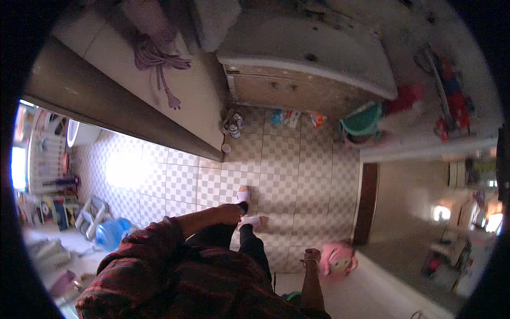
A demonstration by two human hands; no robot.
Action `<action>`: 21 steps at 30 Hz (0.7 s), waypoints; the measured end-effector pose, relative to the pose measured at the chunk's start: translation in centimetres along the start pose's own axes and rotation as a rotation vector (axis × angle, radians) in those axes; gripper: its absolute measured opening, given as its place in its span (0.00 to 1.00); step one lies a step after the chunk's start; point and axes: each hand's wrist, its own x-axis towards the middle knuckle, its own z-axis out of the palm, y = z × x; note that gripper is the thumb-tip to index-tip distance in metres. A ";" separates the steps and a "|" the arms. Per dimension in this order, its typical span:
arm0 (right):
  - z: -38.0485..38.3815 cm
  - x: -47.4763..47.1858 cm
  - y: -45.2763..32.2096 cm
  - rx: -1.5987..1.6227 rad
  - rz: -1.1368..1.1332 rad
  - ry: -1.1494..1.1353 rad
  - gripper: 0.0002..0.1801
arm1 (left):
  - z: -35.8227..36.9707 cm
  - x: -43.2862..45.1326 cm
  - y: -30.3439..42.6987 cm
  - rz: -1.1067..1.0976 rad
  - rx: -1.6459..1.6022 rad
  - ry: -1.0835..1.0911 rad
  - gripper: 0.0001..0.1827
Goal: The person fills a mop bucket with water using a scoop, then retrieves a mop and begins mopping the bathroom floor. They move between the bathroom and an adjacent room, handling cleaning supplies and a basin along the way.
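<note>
My left hand [232,214] hangs in front of my dark trousers, above my feet in pale pink slippers [244,195]. Its fingers are blurred and nothing shows in it. On the other side, my right hand [312,255] has a thin bracelet at the wrist and its fingers curl inward. I see nothing held there, though the palm is hidden. Just beside that hand is a pink bag with a face design [338,261], against a pale wall or door surface. Below me spreads a checkered tile floor [279,175].
A brown-edged partition [131,107] stands left, a tied-up pink power cord [159,63] near it. Ahead are a counter with a basin [306,44], two spray cans [235,125], colourful packets [287,117] and a green basin [362,119]. A blue water jug [111,233] lies left; a dark threshold [365,203] is right.
</note>
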 end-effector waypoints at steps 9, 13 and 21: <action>12.8 13.1 -17.7 -0.561 -0.488 -0.154 0.04 | -2.6 3.9 -3.7 -0.284 -0.215 0.437 0.19; 20.6 4.1 -27.8 -1.031 -0.874 -0.385 0.11 | -3.7 7.0 -3.3 -0.280 -0.111 0.491 0.17; 26.2 8.8 -38.5 -1.300 -1.066 -0.602 0.09 | 1.6 20.0 0.0 -0.463 -0.782 1.066 0.14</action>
